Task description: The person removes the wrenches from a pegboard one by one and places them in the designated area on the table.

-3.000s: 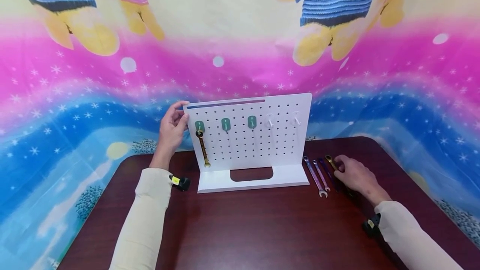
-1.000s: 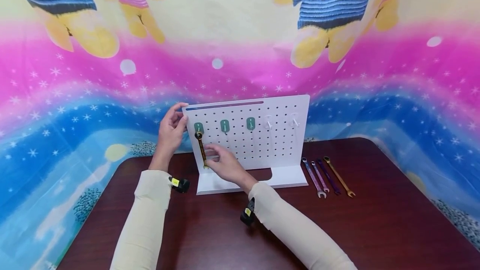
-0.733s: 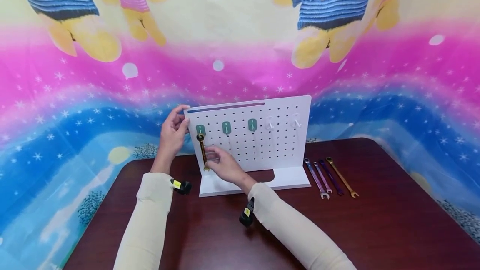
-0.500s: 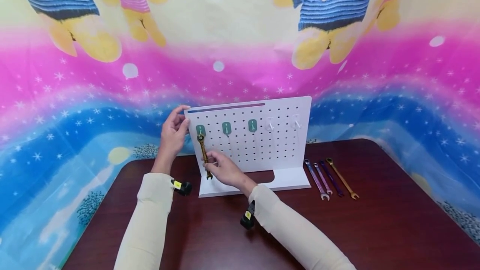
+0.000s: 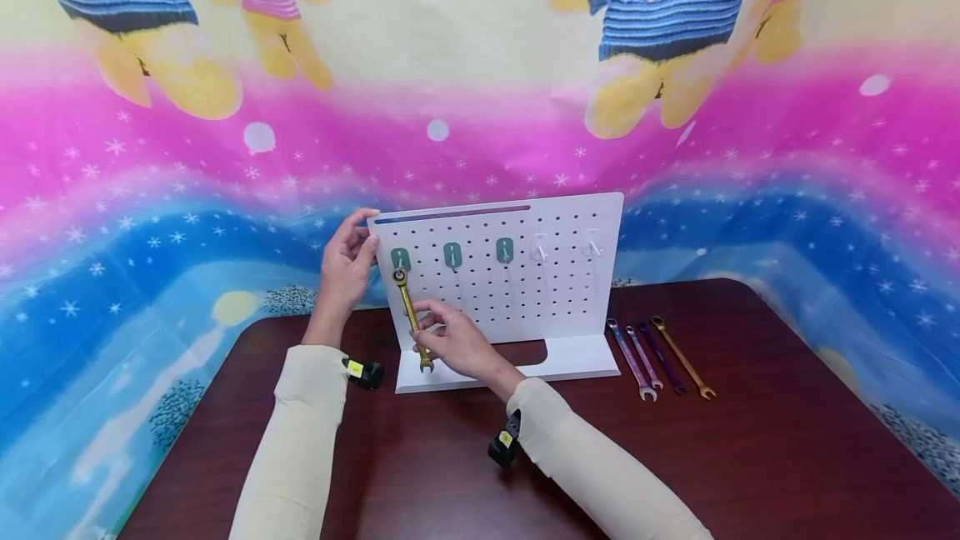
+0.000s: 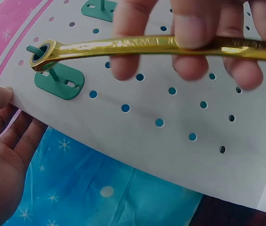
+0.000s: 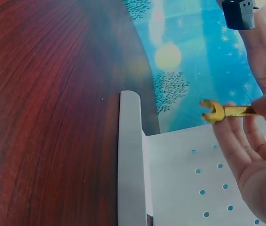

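A gold combination wrench [image 5: 409, 311] hangs at the board's left side, its ring end around the peg of a green hook [image 6: 60, 80]. My right hand [image 5: 457, 344] pinches its shank between thumb and fingers, low down. The open jaw end of the wrench [image 7: 214, 112] points down and stands off the board. My left hand [image 5: 348, 261] grips the upper left edge of the white pegboard [image 5: 480, 290], thumb in front and the other fingers partly hidden behind.
Two more green hooks [image 5: 452, 255] and two clear hooks [image 5: 540, 248] sit further right on the board, bearing nothing. Several wrenches, including a gold one [image 5: 682, 357] and a purple one [image 5: 660, 357], lie on the dark red table [image 5: 480, 448] right of the board. A printed cloth hangs behind.
My right hand has come from the wrenches on the right to the hanging one and taken hold of it. The wrench's lower end has swung out from the board. The left hand keeps its grip.
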### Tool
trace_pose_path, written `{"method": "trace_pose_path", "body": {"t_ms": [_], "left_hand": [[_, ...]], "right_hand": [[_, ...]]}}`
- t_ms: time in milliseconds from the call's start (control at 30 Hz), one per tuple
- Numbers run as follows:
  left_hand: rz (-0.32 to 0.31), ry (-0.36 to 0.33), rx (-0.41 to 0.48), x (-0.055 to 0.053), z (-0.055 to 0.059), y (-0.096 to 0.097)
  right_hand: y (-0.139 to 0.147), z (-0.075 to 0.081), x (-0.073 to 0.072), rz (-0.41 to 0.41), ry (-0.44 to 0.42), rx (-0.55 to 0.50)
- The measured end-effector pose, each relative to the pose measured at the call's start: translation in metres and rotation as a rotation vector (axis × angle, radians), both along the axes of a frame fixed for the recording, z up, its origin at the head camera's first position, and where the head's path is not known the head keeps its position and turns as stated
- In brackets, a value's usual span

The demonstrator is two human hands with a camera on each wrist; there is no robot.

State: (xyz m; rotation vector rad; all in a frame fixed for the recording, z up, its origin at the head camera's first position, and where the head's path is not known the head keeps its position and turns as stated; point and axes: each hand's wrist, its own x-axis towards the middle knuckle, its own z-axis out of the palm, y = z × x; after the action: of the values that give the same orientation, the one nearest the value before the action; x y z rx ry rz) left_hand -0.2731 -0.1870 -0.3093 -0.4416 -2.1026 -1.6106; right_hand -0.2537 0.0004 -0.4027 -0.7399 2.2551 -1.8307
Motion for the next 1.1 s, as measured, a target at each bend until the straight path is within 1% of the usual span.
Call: {"method": "trace_pose_path", "body": {"t_ms": [67,200,333,467,567,700,733,800,933,967,1033,1100], "left_hand": [[-0.003,0.012,0.003,-0.001,0.0,0.001],[0.011,0.02,0.005,-0.001,-0.001,0.001],[-0.004,0.018,0.007,-0.003,-0.002,0.001],[-0.001,0.02,0.004,-0.004,-0.002,0.001],[0.011,0.026,-0.002,-0.003,-0.002,0.001],[0.009,0.025,-0.001,-0.002,-0.003,0.0],[0.012,0.026,0.0,-0.006,-0.006,-0.001],[0.019,0.022,-0.002,-0.008,-0.008,-0.001],[0.027,0.032,0.0,-0.022,-0.019,-0.006],[0.026,0.032,0.0,-0.022,-0.019,-0.006],[0.026,0.036,0.004,-0.028,-0.023,-0.009],[0.03,0.033,0.001,-0.028,-0.023,-0.01]], "right_hand": [[0.001,0.001,0.001,0.015,-0.008,-0.03],[0.003,0.004,0.003,0.061,-0.034,-0.08],[0.005,0.008,0.006,0.073,-0.062,-0.116],[0.007,0.009,0.007,0.073,-0.069,-0.124],[0.005,0.009,0.006,0.087,-0.07,-0.129],[0.004,0.011,0.007,0.088,-0.068,-0.139],[0.004,0.012,0.007,0.087,-0.067,-0.139],[0.005,0.015,0.008,0.087,-0.066,-0.138],[0.006,0.02,0.01,0.096,-0.058,-0.136],[0.006,0.021,0.01,0.098,-0.058,-0.141],[0.005,0.022,0.01,0.104,-0.058,-0.15],[0.005,0.023,0.011,0.106,-0.061,-0.154]]}}
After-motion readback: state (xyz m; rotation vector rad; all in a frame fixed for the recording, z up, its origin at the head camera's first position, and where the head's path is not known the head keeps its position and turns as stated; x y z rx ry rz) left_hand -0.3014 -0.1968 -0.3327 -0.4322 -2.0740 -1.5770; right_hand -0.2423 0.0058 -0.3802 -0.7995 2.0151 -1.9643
